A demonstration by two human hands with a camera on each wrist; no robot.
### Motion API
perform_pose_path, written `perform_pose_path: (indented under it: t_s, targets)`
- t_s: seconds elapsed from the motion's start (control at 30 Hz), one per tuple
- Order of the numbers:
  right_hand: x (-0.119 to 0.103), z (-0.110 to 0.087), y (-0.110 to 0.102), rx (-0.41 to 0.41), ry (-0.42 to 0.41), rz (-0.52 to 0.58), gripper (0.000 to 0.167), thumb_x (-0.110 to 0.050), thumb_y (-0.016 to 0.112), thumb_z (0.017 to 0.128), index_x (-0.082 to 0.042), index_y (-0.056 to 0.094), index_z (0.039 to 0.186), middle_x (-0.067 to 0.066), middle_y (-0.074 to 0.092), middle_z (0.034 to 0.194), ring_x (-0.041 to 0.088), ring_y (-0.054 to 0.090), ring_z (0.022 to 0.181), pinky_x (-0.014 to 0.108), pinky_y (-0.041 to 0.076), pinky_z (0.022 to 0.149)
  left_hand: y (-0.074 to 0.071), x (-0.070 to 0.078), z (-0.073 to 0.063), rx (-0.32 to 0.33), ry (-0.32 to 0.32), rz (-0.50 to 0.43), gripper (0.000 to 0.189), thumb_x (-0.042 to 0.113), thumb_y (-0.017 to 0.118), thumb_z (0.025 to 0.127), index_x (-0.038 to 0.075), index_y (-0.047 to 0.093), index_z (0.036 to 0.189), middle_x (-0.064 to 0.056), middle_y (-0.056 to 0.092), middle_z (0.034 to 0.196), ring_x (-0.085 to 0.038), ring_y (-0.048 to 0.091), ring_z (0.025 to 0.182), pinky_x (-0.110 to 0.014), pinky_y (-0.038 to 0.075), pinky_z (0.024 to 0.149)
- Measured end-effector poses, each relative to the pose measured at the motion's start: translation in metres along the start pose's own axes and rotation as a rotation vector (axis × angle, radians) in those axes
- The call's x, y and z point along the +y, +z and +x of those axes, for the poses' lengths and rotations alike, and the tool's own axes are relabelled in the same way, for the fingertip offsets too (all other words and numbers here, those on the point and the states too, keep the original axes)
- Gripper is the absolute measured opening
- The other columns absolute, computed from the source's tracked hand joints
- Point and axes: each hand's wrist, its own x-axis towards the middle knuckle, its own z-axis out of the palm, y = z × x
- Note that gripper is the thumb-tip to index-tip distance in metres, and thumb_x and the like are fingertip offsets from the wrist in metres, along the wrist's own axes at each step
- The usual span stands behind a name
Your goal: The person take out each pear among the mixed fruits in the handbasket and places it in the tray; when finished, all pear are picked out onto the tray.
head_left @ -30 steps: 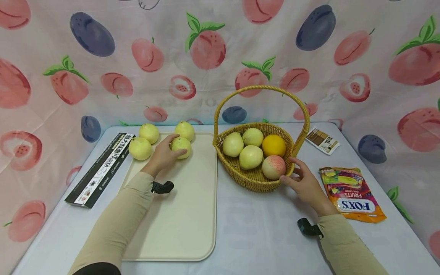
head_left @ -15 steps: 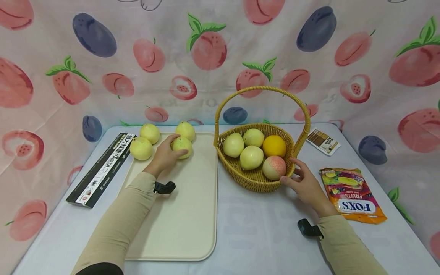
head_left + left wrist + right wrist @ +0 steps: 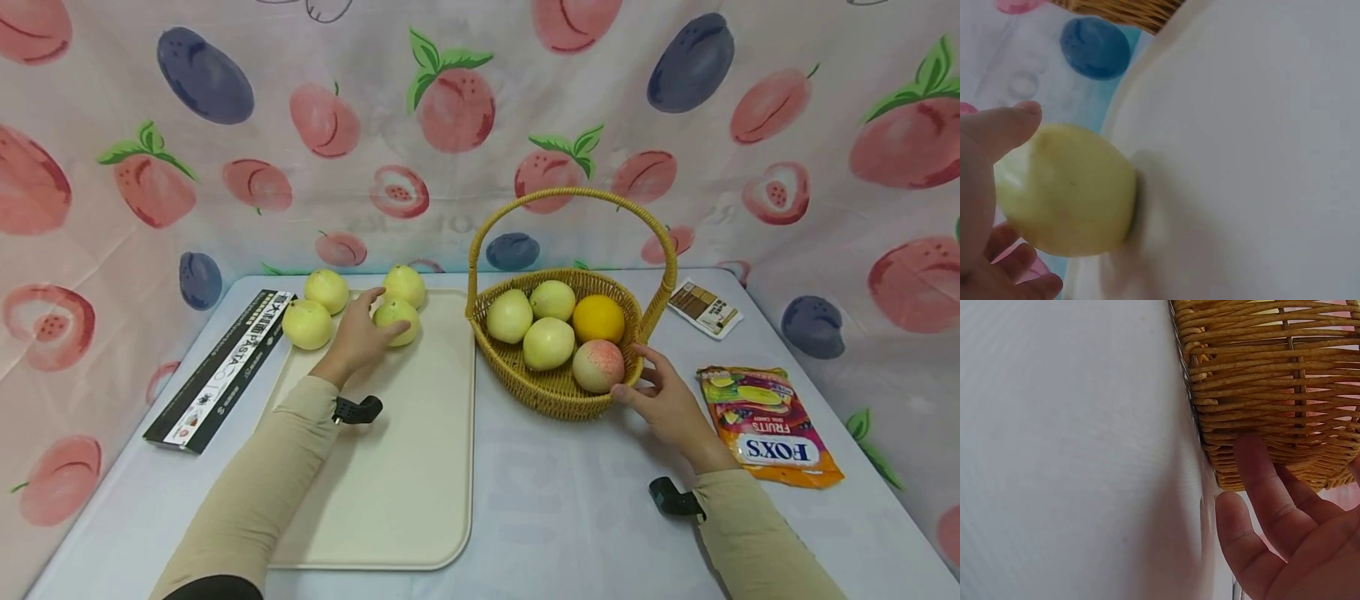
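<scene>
A pasta box (image 3: 221, 372) lies left, a candy bag (image 3: 768, 426) right, near what seems a small packet (image 3: 705, 309).

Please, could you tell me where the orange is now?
In the head view, the orange lies in the right part of the wicker basket, just behind the peach.

Pale fruit-printed backdrop (image 3: 450, 187), white-covered table (image 3: 555, 500) in front

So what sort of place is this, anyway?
Probably a small staged tabletop setup: a fruit-print cloth hangs behind a white-covered table, where a tray and a wicker basket stand side by side.
</scene>
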Motion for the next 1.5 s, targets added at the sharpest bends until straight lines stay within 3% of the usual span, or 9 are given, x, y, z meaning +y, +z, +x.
perform_pose_path:
  t_s: [0.27,0.5,0.73,1.1,1.5]
  targets:
    - [0.002,0.001,-0.001,0.000,-0.021,0.004,0.089,-0.045,0.067,0.096,-0.014,0.015,0.161,0.033,0.034,0.150,0.041,0.054,0.115,0.047,0.050,0.091,-0.013,0.021,-0.010,0.025,0.088,-0.034,0.080,0.027,0.075,0.091,0.000,0.033,0.153,-0.022,0.034,0.155,-0.039,0.028,0.144,-0.054,0.026,0.115]
    - [0.003,0.002,-0.002,0.003,-0.025,0.009,0.088,-0.044,0.067,0.096,-0.013,0.015,0.161,0.033,0.035,0.149,0.040,0.055,0.115,0.045,0.050,0.091,-0.012,0.044,-0.022,-0.028,0.120,-0.049,0.080,0.030,0.076,0.090,0.004,0.034,0.154,-0.019,0.033,0.156,-0.037,0.028,0.145,-0.053,0.027,0.114]
    - [0.002,0.002,-0.002,-0.006,-0.016,0.019,0.089,-0.044,0.067,0.096,-0.014,0.014,0.161,0.033,0.034,0.150,0.041,0.054,0.116,0.048,0.049,0.093,0.002,0.061,-0.036,-0.074,0.188,-0.079,0.077,0.024,0.077,0.090,0.003,0.036,0.153,-0.018,0.037,0.154,-0.035,0.034,0.141,-0.052,0.034,0.111]
    - [0.002,0.001,-0.002,-0.008,-0.017,0.016,0.089,-0.044,0.067,0.096,-0.013,0.015,0.161,0.033,0.033,0.150,0.042,0.053,0.117,0.048,0.048,0.094,0.035,0.074,-0.047,-0.175,0.333,-0.106,0.074,0.019,0.079,0.088,0.000,0.042,0.149,-0.019,0.044,0.149,-0.037,0.042,0.135,-0.053,0.040,0.107]
    - [0.002,0.000,-0.001,-0.014,-0.019,0.027,0.089,-0.044,0.067,0.096,-0.014,0.014,0.161,0.033,0.032,0.151,0.040,0.053,0.117,0.048,0.048,0.094,0.065,0.098,-0.046,-0.261,0.423,-0.113,0.073,0.021,0.078,0.090,-0.002,0.042,0.148,-0.020,0.044,0.148,-0.037,0.046,0.131,-0.048,0.044,0.104]
